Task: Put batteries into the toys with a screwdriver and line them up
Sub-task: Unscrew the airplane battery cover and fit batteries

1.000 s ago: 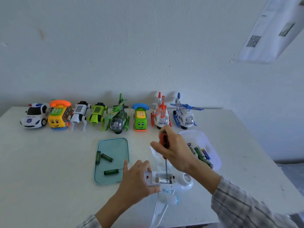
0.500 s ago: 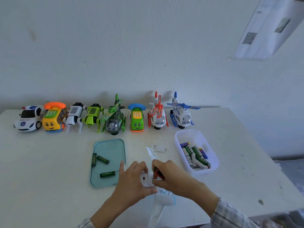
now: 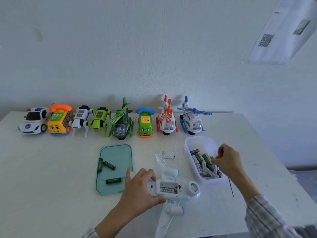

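Near the front edge of the tabletop [image 3: 51,169], a white toy airplane [image 3: 173,188] lies belly up, its battery bay open with one battery [image 3: 166,189] seated inside. The left hand [image 3: 139,189] grips the plane's tail end, thumb [image 3: 128,176] on the far side and fingers [image 3: 154,200] curled round the near side, just beside the open bay.

The right hand [image 3: 226,162] is well off to the right of the plane, over the white tub [image 3: 195,143] of loose batteries [image 3: 204,164] toward the right edge. Its fingers are curled round a screwdriver [image 3: 220,152], the orange-red handle poking out on top and the thin shaft [image 3: 230,187] coming out under the wrist over the tabletop. Its fingertips dip among the tub's batteries; I can't tell whether they pinch one.

A small white cover [image 3: 167,154] lies between the plane's wing and the far row. Left of the plane sits a teal tray [image 3: 118,150] with three green batteries [image 3: 109,165]. Along the far edge stand eight toys in a row: police car [image 3: 33,121], yellow phone [image 3: 59,121], white robot dog [image 3: 80,120], green robot dog [image 3: 100,120], green helicopter [image 3: 121,124], green phone [image 3: 145,123], red helicopter [image 3: 167,119], blue helicopter [image 3: 192,119].
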Available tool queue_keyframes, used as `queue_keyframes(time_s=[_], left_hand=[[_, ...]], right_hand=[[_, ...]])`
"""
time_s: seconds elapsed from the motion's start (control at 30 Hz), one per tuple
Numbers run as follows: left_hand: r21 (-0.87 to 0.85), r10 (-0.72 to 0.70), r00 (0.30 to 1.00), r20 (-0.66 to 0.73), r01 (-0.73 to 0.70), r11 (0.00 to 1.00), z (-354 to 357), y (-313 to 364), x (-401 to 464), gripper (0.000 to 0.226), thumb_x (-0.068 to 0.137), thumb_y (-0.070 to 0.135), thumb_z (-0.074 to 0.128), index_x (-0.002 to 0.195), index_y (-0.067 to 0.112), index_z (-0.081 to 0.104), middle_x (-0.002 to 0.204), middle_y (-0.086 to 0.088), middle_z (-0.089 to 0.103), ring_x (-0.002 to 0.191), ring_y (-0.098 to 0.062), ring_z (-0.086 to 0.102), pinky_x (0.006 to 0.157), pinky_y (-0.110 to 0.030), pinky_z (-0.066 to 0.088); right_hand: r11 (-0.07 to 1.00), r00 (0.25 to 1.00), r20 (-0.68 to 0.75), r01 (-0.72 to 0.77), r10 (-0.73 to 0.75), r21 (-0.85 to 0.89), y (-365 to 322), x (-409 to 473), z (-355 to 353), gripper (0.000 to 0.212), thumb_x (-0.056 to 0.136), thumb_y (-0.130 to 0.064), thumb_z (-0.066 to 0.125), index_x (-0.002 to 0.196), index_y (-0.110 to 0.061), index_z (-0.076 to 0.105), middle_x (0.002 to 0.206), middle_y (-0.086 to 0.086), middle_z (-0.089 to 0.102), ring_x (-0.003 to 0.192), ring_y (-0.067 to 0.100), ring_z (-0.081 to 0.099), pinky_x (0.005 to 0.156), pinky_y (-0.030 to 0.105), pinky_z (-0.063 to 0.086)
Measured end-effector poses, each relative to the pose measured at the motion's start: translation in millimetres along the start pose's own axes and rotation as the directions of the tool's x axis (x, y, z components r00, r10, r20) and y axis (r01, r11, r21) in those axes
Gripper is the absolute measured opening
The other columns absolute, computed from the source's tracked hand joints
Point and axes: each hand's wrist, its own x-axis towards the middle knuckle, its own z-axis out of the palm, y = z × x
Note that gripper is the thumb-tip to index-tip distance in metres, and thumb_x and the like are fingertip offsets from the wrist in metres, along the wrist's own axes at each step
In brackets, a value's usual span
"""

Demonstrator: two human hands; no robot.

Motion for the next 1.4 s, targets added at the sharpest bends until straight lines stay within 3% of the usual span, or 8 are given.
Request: queue_keyframes(time_s=[0.17,0.33,0.43,0.63,0.87,1.07,1.27,1.4], left_hand=[[0.001,0.0,1.0,-0.008,0.0,1.0,-1.6,2.2,-0.7,0.059,0.053,0.081,0.051,0.091,0.037,0.04,0.09,0.024,0.041,0.086,0.008,0.044,0.116,-0.036,-0.012],[0.0,0.012,1.0,-0.008,-0.012,1.0,-2.3,2.3,-1.3,0.059,0.054,0.081,0.049,0.091,0.036,0.04,0.092,0.025,0.042,0.09,0.007,0.045,0.115,-0.036,-0.012],[0.02,0.007,1.0,-0.003,-0.007,1.0,-1.1,2.0,-1.8,0.059,0.054,0.082,0.047,0.092,0.038,0.04,0.093,0.026,0.042,0.091,0.008,0.045,0.115,-0.037,-0.011],[0.05,-0.003,1.0,-0.004,0.003,0.999,-3.4,5.1,-3.6,0.065,0.05,0.084,0.04,0.095,0.037,0.038,0.095,0.022,0.042,0.094,0.004,0.046,0.117,-0.041,-0.011],[0.05,-0.002,1.0,-0.007,0.003,0.999,-0.5,3.4,-5.3,0.063,0.052,0.085,0.041,0.095,0.039,0.037,0.093,0.024,0.04,0.092,0.004,0.046,0.118,-0.044,-0.011],[0.031,0.021,0.999,-0.025,-0.02,0.999,1.6,-0.4,-4.1,0.062,0.054,0.084,0.048,0.095,0.037,0.04,0.093,0.023,0.042,0.089,0.004,0.048,0.119,-0.046,-0.009],[-0.005,0.064,0.995,-0.082,-0.065,0.998,7.9,-6.5,-0.8,0.062,0.052,0.085,0.052,0.088,0.037,0.041,0.09,0.025,0.044,0.084,0.004,0.05,0.117,-0.047,-0.005],[0.0,0.07,0.994,-0.082,-0.071,0.998,7.2,-7.0,-0.3,0.064,0.05,0.087,0.05,0.088,0.037,0.041,0.09,0.025,0.044,0.085,0.003,0.05,0.116,-0.045,-0.006]], right_hand=[[0.961,0.977,-0.159,0.177,-0.144,0.214,-21.6,-30.2,-3.4,0.023,0.092,-0.014,0.056,0.077,-0.017,0.038,0.066,0.01,0.055,0.062,0.036,0.06,0.051,0.035,0.041],[0.881,0.881,-0.332,0.419,-0.337,0.218,-62.0,-83.4,-5.7,0.031,0.087,-0.038,0.061,0.074,-0.017,0.043,0.055,0.002,0.058,0.049,0.018,0.054,0.052,0.029,0.042],[0.834,0.901,-0.275,0.421,-0.337,0.358,-65.0,-95.4,17.0,0.033,0.085,-0.03,0.068,0.069,-0.018,0.041,0.049,0.005,0.056,0.046,0.018,0.055,0.049,0.026,0.042],[0.801,0.844,-0.197,0.535,-0.498,0.268,-57.5,-102.8,52.1,0.039,0.087,-0.015,0.066,0.068,-0.025,0.032,0.046,-0.008,0.037,0.044,0.01,0.04,0.044,0.012,0.03],[0.789,0.821,-0.146,0.571,-0.552,0.226,-60.8,-102.3,61.9,0.031,0.09,-0.018,0.062,0.073,-0.018,0.036,0.047,-0.011,0.032,0.044,0.008,0.041,0.043,0.017,0.03],[0.813,0.961,-0.261,0.219,-0.086,0.54,-47.0,-96.6,55.2,0.029,0.09,-0.011,0.06,0.068,-0.01,0.041,0.055,0.017,0.054,0.043,0.024,0.053,0.043,0.03,0.041],[0.517,0.923,-0.083,-0.134,0.376,0.845,-16.8,-96.6,52.9,0.025,0.093,-0.012,0.056,0.073,0.001,0.049,0.061,0.028,0.056,0.03,0.021,0.041,0.033,0.025,0.033],[0.297,0.892,0.102,-0.252,0.441,0.921,-15.8,-98.4,54.1,0.028,0.086,-0.012,0.067,0.066,0.0,0.053,0.05,0.013,0.051,0.03,0.016,0.037,0.031,0.021,0.028]])
